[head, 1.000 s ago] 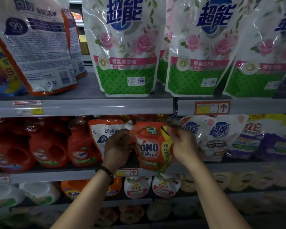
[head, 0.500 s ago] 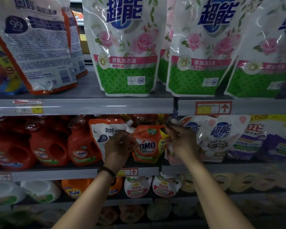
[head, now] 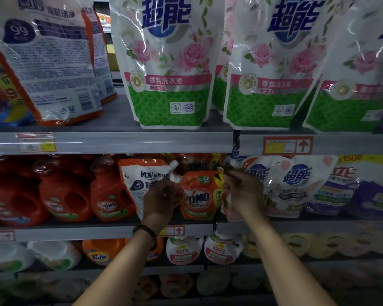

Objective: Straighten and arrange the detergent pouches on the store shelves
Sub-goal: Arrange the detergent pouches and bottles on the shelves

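An orange OMO pouch (head: pixel 199 195) stands upright on the middle shelf (head: pixel 75 234), between a white-and-orange pouch (head: pixel 139 180) on its left and white-and-blue pouches (head: pixel 294 184) on its right. My left hand (head: pixel 161 199) grips the OMO pouch's left edge just below its white spout. My right hand (head: pixel 241 193) pinches the pouch's yellow right top corner. Both arms reach up from the bottom of the view.
Large rose-printed green pouches (head: pixel 168 62) and a white-and-orange pouch (head: pixel 47 62) stand on the upper shelf (head: pixel 119 142). Red OMO bottles (head: pixel 64 195) fill the middle shelf's left side, purple pouches (head: pixel 358 191) its right. Tide and other containers (head: pixel 100 252) sit on lower shelves.
The OMO pouch has gone from being held out in front of the shelf edge to standing back on the middle shelf. Both hands followed it inward and still hold it.
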Available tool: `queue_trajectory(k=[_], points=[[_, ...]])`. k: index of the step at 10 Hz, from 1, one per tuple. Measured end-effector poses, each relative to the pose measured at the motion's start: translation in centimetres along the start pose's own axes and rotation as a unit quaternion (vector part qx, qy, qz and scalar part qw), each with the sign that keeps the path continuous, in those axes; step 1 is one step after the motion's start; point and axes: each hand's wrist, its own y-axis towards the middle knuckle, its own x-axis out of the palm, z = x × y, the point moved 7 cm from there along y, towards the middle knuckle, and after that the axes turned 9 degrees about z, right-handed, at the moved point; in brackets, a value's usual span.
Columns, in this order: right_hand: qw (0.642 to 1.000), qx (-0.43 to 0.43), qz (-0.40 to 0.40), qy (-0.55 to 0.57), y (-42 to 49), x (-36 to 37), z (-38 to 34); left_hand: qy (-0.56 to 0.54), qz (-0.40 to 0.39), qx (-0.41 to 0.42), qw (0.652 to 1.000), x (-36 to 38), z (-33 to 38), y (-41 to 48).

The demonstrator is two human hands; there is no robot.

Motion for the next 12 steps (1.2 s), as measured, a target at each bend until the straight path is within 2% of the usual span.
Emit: queue_trajectory(k=[2,3,4,5,7,8,9,10,11,12], points=[[0.998,-0.029,0.009,-0.061,0.5,-0.4,-0.2,0.045,-0.025,-0.002,0.999,0.0,0.0,0.2],[0.992,-0.04,0.018,-0.116,0.8,-0.6,-0.6,0.116,0.004,0.047,0.992,-0.5,0.2,0.9],[0.99,-0.056,0.023,-0.125,1.1,-0.7,-0.9,0.394,0.046,0.245,0.885,-0.8,1.7,1.8],[0.989,-0.053,0.028,-0.138,0.9,-0.8,-0.7,0.447,0.046,0.296,0.843,-0.5,2.0,1.6],[0.983,-0.053,0.04,-0.171,0.3,-1.1,0.2,0.396,0.072,0.287,0.869,-0.7,2.2,2.1],[0.983,-0.042,0.034,-0.175,0.2,-1.2,0.3,0.406,0.069,0.287,0.865,-0.8,2.1,2.1],[0.984,-0.022,0.026,-0.175,-0.1,-1.1,0.3,0.375,0.075,0.269,0.884,-1.3,2.0,2.1],[0.986,-0.024,0.006,-0.162,-0.7,-0.3,0.0,0.38,0.084,0.265,0.882,-1.6,2.1,1.8],[0.988,-0.031,-0.023,-0.151,-1.5,1.3,-0.4,0.27,0.036,0.136,0.953,-2.5,1.4,1.2],[0.986,-0.031,-0.071,-0.151,-2.8,3.7,-1.1,0.325,0.014,0.216,0.921,-3.1,2.5,0.8]])
